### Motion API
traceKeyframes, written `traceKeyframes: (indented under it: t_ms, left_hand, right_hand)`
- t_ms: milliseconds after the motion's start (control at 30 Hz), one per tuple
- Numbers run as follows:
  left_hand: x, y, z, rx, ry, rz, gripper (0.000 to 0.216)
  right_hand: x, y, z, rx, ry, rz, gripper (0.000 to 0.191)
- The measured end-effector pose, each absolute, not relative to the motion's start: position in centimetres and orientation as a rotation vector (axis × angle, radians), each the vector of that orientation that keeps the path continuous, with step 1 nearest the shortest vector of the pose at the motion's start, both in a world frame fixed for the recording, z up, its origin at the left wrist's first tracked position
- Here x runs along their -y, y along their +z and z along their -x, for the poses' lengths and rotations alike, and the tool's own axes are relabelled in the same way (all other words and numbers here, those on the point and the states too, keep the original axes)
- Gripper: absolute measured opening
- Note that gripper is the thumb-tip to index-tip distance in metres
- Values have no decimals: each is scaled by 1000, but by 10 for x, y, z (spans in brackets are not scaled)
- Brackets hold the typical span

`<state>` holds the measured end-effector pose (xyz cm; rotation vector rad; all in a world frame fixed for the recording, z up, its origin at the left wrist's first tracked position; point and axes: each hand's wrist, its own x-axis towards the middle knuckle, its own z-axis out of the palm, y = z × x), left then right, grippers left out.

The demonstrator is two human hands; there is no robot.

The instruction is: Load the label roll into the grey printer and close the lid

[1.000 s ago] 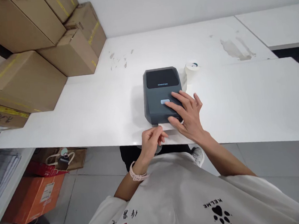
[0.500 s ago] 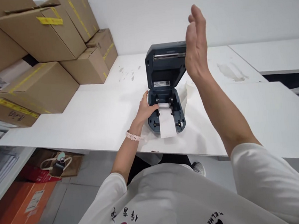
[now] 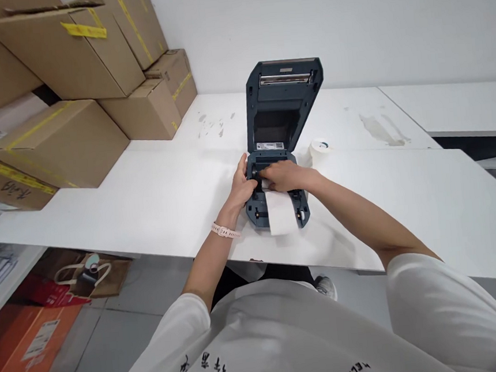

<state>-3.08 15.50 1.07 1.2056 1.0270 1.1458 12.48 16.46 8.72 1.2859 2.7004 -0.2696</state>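
A dark blue-grey label printer [image 3: 284,102] stands on the white table with its lid raised. My left hand [image 3: 241,185] grips the left side of its base, thumb over the rim and fingers along the outside. Inside the base, my right hand [image 3: 285,175] is closed over a small white label roll [image 3: 266,183], which it mostly hides. From under that hand a strip of white label paper [image 3: 282,213] runs toward me and hangs past the printer's front edge.
Another white paper roll [image 3: 320,146] lies behind and right of the printer. Cardboard boxes [image 3: 135,112] with yellow tape are stacked on the table's left. A white wall [image 3: 347,27] stands behind. On the floor at left are a paper bag and an orange box [image 3: 36,343].
My right hand has come down from beside the raised lid into the printer's base, over the roll. The lid now stands free. My left hand stays on the printer's side.
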Motion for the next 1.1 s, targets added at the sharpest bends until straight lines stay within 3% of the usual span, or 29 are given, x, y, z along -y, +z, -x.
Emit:
traceKeyframes:
  t_ms: [100,200,300,400,467,600,733,867,1100]
  left_hand:
    - [-156,8,32,-1040,1140,-1204,118]
    - [-155,7,33,-1029,1137,-1202,118]
    - [-153,8,33,-1038,1127,-1207,116]
    - [-151,12,32,-1069,1129,-1206,115]
    - [-151,13,31,-1079,1134,-1201,115]
    - [-152,12,30,-1078,1145,-1187,116]
    - [-153,11,31,-1080,1156,-1175,116]
    - [-152,11,31,-1070,1161,-1175,116]
    - [-153,10,30,-1064,1173,-1156,118]
  right_hand:
    - [-167,90,-132,-2758,-387,-1172,33]
    - [-152,109,-175,-2946,-774,-1148,42]
    - [-128,112,-242,-3084,-1296,-1500,47]
    - [-112,82,-301,-2861,-1492,-2035,45]
    - [-110,52,-326,-2677,-1502,-2309,49]
    - [-119,9,-340,-2484,-1518,-2432,57]
    - [-144,8,-334,-2544,-1541,-2679,74]
    - [-186,15,-322,-2546,-1538,-2634,100]
    - [-207,28,-299,-2941,-1373,-2337,61]
